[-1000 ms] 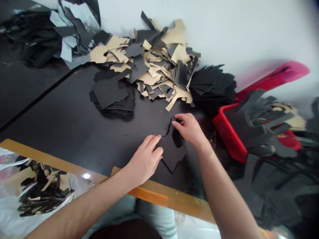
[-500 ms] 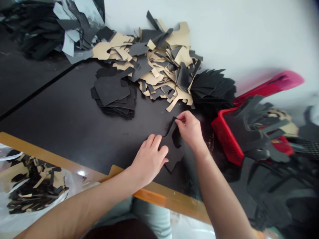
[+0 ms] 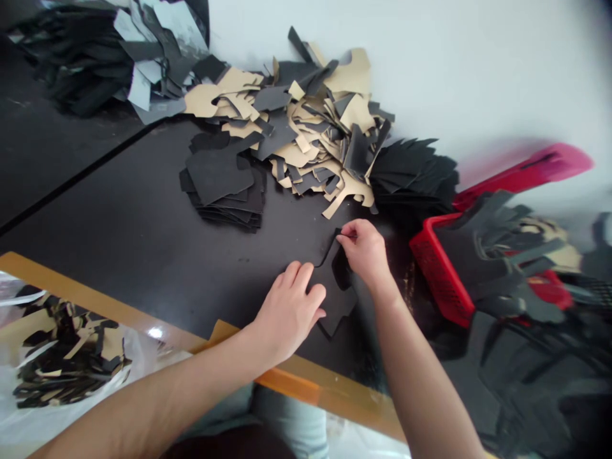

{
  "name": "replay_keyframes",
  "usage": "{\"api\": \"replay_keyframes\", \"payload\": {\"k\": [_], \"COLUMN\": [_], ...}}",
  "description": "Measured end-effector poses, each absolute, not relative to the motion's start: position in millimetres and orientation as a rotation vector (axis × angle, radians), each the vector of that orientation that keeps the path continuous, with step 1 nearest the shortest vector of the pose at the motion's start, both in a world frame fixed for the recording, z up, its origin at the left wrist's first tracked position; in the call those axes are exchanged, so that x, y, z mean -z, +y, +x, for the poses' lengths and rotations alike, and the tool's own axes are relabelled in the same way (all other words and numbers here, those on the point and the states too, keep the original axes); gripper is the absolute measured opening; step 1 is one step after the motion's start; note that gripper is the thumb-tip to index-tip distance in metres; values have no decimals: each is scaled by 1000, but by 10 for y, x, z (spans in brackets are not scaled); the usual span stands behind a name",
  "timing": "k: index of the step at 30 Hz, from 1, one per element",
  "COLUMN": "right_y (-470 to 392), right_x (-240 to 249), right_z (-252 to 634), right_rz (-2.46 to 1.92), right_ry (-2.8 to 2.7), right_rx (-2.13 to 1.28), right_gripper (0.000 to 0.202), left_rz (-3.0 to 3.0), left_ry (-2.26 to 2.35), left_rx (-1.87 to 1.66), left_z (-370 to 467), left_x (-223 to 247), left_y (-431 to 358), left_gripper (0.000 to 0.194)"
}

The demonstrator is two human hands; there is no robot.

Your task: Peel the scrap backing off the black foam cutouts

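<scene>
A flat black cut-out piece (image 3: pixel 337 296) lies on the dark table in front of me. My right hand (image 3: pixel 366 252) pinches its upper end between thumb and fingertips. At its left edge rests my left hand (image 3: pixel 289 309), fingers bent and together, the thumb close to the piece; its fingertips press at the edge. Behind and to the left sits a stack of similar black pieces (image 3: pixel 222 185). Beyond my hands is a heap of tan and black scraps (image 3: pixel 306 140).
A red basket (image 3: pixel 442 274) full of dark pieces stands at the right, with more black pieces around it. A fanned black pile (image 3: pixel 414 172) lies by the wall. Dark strips (image 3: pixel 81 57) fill the back left. A plastic bag of scraps (image 3: pixel 71 357) hangs below the table edge (image 3: pixel 105 303).
The whole view has shifted slightly, so the things appear a little lower and further right. Both hands keep nearly the same hold on the black piece.
</scene>
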State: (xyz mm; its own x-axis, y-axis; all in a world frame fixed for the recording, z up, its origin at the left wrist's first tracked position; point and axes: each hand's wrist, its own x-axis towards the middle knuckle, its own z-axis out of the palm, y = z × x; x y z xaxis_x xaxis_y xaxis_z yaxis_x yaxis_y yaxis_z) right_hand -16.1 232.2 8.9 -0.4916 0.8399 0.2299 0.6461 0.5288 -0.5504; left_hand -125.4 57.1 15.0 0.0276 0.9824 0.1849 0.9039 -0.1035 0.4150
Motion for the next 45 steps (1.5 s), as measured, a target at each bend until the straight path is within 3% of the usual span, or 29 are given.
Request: {"api": "replay_keyframes", "payload": {"k": [3, 6, 13, 18, 21, 24, 27, 31, 37, 45], "right_y": [2385, 2491, 2595, 2451, 2278, 2072, 1844, 1479, 1048, 1186], "right_x": [-45, -24, -95, -291, -532, -772, -903, -888, -826, -943], "right_z": [-141, -112, -118, -110, -101, -97, -72, -10, 57, 193], "right_rz": [-1229, -1247, -1280, -1049, -939, -855, -840, -865, -965, -1046], "right_ry": [-2282, -2299, -2385, -2055, -1928, -1822, -1638, -1493, -1519, -1136], "right_rx": [-549, -562, -759, -1187, -1214, -1202, -1277, -1620, -1519, -1618], "right_gripper": [13, 38, 14, 20, 24, 28, 39, 63, 30, 38], "left_rz": [2123, 2130, 2093, 1902, 1393, 975, 867, 862, 967, 994], "left_ry": [1977, 1975, 1965, 1827, 1658, 1480, 1397, 1362, 1362, 1216], "left_rx": [-639, -652, -713, -1008, -1356, -1433, -1412, -1462, -1463, -1303], "left_z": [-1255, -1262, -1268, -1336, -1391, -1399, -1357, -1279, -1198, -1208], "left_x": [-145, -136, -77, -48, -99, -186, -267, -358, -443, -387], "left_y": [573, 571, 544, 571, 631, 645, 568, 404, 189, -23], "left_gripper": [21, 21, 20, 25, 35, 29, 24, 22, 21, 22]}}
